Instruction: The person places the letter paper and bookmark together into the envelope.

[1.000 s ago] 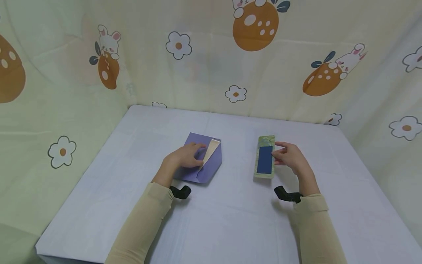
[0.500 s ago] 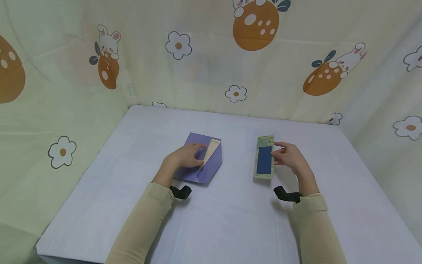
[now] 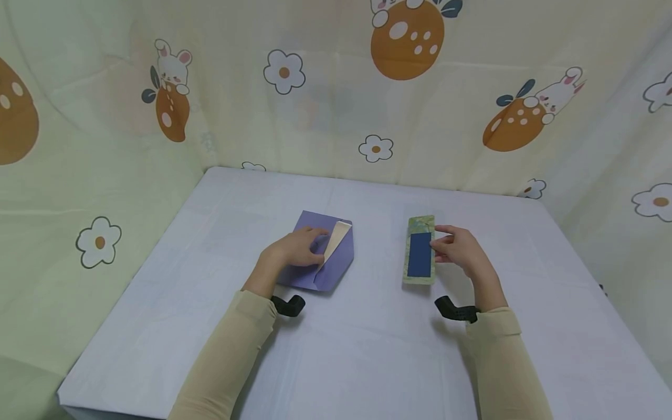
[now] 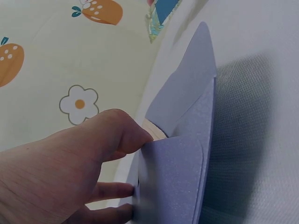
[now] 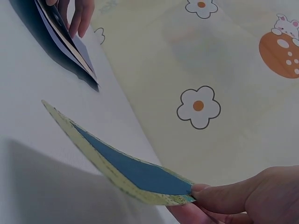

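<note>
A purple envelope (image 3: 338, 269) stands tilted up from the table at centre left, with cream paper (image 3: 336, 240) showing in its opening. My left hand (image 3: 296, 248) grips it; in the left wrist view the thumb lies at the edge of the opening and other fingers touch the side. On the right, my right hand (image 3: 462, 251) pinches the right edge of a narrow green patterned card (image 3: 420, 255) with a dark blue panel. The right wrist view shows this card (image 5: 135, 170) slightly bowed and held above the table, thumb on top at its near end.
Both hands work over a white-covered table (image 3: 346, 361). A pale curtain (image 3: 315, 128) printed with flowers and rabbits closes off the back and sides. Black wrist mounts (image 3: 289, 305) stick out at both cuffs.
My right hand and the green card have drifted very slightly left. My left hand and the envelope stay where they were.
</note>
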Motion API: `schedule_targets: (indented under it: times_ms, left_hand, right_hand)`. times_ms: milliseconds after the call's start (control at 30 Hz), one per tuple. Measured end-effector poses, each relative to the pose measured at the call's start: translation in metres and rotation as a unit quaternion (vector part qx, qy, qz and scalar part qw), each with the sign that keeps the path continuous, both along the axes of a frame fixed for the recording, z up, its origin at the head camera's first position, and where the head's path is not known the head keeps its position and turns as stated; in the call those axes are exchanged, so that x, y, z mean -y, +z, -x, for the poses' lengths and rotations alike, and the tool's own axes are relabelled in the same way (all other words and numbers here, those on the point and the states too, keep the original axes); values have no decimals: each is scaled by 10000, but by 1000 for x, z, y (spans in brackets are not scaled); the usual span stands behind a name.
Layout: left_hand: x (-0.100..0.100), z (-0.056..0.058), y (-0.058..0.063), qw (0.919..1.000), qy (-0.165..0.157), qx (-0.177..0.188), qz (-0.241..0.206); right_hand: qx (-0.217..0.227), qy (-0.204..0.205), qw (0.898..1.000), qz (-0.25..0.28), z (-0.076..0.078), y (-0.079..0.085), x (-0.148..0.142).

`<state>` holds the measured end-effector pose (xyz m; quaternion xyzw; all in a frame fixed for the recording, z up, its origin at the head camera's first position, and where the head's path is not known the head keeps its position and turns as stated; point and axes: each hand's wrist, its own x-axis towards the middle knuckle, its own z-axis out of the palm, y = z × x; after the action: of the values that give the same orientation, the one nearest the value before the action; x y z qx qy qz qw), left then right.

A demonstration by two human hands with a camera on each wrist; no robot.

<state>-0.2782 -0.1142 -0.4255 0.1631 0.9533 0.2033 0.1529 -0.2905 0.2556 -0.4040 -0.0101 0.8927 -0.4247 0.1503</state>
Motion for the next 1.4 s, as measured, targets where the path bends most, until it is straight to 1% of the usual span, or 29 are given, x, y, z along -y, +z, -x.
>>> schedule_targets:
  times_ms: [433,667,1133,1400]
  left_hand:
    - [0,0,-1,10000,-30,-16,24]
    - [0,1,-4,10000,-59,-56,51]
    - [-1,0,-2,10000,-17,-35,60]
    - [-1,0,-1,10000,-11,-16,37]
  right_hand:
    - [19,-64,10000,-47,-1,-1,2]
    - [25,-70,9999,-69,-1,-1,4]
    - [-56,-12,10000,-39,-2,0,6]
    - [-71,113,9999,-4,-2,0,7]
